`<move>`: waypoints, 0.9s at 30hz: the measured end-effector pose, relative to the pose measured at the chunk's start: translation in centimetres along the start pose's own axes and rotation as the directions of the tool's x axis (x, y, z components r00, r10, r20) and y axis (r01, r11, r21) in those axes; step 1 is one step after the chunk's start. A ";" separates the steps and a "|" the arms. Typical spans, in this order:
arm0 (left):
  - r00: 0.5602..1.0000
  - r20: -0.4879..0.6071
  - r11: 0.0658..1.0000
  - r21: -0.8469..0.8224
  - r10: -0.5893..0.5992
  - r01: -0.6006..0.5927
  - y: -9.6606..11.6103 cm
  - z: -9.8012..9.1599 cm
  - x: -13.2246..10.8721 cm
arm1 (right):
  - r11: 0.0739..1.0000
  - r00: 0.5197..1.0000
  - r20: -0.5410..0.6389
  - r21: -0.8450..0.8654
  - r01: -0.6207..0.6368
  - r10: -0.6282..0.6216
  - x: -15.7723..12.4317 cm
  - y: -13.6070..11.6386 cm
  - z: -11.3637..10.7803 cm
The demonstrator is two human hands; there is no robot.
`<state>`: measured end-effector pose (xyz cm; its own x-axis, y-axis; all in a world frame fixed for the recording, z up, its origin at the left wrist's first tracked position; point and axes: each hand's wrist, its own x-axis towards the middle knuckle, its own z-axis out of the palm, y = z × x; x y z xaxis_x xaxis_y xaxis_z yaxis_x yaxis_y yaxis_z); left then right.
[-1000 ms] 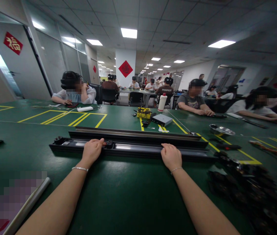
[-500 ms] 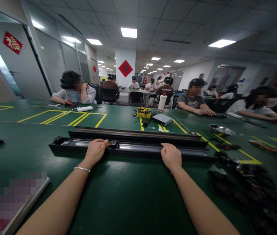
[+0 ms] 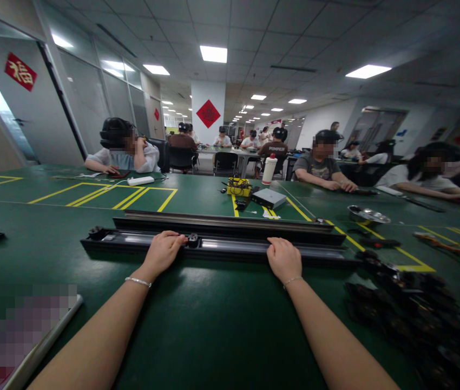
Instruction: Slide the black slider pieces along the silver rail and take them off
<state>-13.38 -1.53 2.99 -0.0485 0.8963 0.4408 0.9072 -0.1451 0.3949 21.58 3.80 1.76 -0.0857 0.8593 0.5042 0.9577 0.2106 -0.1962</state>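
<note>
A long black rail (image 3: 230,245) with a shiny inner channel lies crosswise on the green table. A small black part (image 3: 193,240) sits in its channel, and the fingertips of my left hand (image 3: 165,251) touch that part's left side. My right hand (image 3: 285,257) rests on the rail farther right, its fingers closed over the near edge. Another small black fitting (image 3: 97,232) is at the rail's left end. Just behind lies a second dark rail (image 3: 230,223), parallel to the first.
A pile of black parts (image 3: 412,309) covers the right side, near a metal bowl (image 3: 368,215). Beyond the rails are a yellow box with cables (image 3: 238,187), a grey box (image 3: 269,198) and a bottle (image 3: 269,169). People sit across the table.
My left hand has moved slightly right along the rail, and the small black part in the channel has shifted right with it. My right hand has stayed in place.
</note>
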 end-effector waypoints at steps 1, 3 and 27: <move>1.000 0.003 1.000 0.000 0.000 0.000 0.0 0.0 0.0 | 1.000 1.000 0.001 0.000 0.000 0.000 0.0 0.0 0.0; 1.000 0.012 1.000 0.000 -0.002 0.002 0.1 0.0 0.0 | 1.000 1.000 0.005 -0.001 -0.002 0.002 0.0 0.0 -0.1; 0.983 0.116 0.989 -0.002 0.145 -0.146 2.1 0.8 -0.2 | 1.000 0.999 -0.036 -0.008 0.021 -0.021 0.0 0.3 0.5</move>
<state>-11.12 -1.69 3.04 0.1328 0.9083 0.3966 0.9037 -0.2753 0.3280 21.70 4.08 1.28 -0.0961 0.8372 0.5383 0.9578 0.2249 -0.1789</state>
